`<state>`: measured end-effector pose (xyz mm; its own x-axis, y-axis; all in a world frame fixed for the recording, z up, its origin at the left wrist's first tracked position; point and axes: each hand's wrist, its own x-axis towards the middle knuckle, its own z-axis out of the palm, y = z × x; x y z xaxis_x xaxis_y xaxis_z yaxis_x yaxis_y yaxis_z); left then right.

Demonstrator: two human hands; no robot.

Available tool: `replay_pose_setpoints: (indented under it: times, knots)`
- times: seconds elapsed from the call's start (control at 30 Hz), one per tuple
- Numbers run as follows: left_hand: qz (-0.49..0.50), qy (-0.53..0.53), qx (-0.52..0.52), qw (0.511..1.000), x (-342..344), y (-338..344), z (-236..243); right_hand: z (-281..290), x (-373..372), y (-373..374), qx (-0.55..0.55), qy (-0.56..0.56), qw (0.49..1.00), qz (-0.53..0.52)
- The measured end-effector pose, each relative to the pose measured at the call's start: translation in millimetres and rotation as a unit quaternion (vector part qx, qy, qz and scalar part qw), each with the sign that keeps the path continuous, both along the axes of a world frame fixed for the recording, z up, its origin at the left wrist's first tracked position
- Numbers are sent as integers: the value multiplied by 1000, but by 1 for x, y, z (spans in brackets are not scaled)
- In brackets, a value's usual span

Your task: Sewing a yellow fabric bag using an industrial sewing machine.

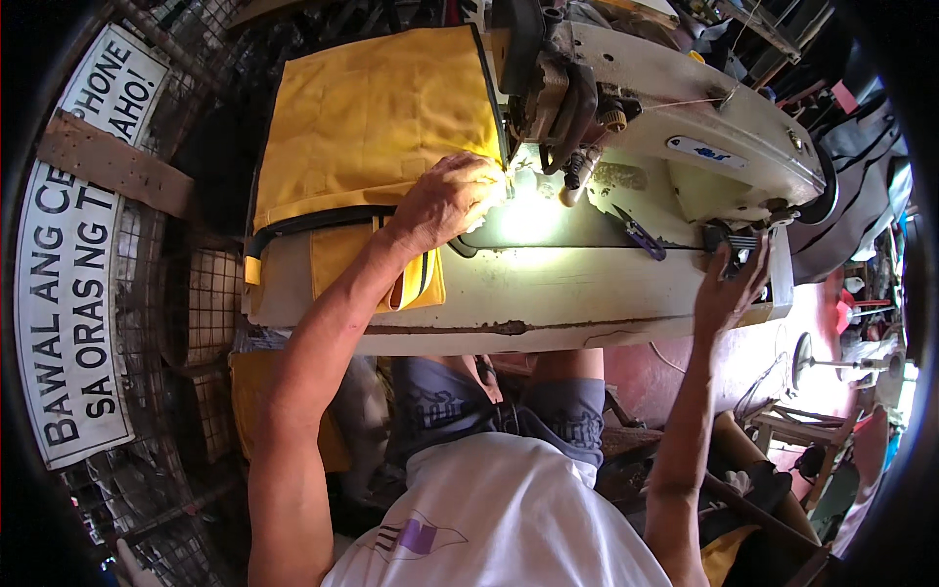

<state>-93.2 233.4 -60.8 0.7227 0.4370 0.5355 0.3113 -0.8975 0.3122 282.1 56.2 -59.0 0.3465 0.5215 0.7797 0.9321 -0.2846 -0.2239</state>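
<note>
A yellow fabric piece with black edging [386, 122], perhaps a bag panel, lies on the left part of the sewing machine's bed. My left hand [452, 201] is closed on its lower right corner, beside the machine's needle area; the fingertips are partly hidden. Below that hand hangs a yellow strap with black edging [423, 284]. At the bed's right end, my right hand [729, 289] has its thumb and fingers apart at a small dark object [726, 235], whose kind I cannot make out. The sewing machine [685, 98] shines a bright light just right of my left hand.
Small thread snips [641, 235] lie on the bed between my hands. The machine's handwheel [827, 186] stands at the right. To the left is a wire grille [147, 284] with a white sign [73, 323]. A standing fan [807, 360] is farther off at the right.
</note>
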Motion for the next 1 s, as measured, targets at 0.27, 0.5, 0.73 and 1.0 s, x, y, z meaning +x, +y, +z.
replay_pose_setpoints:
  times: [0.27,0.5,0.73,1.0]
  knots:
    - [26,2,7,1000,-5,17,-7,118,125,46,45,-188,981,18]
    - [20,-6,-8,1000,1,12,-7,166,261,105,-143,-123,982,14]
    - [9,102,-124,987,-1,26,24,154,351,118,-278,-26,954,111]
    - [1,43,-41,998,10,41,3,-5,289,-3,-43,-100,991,78]
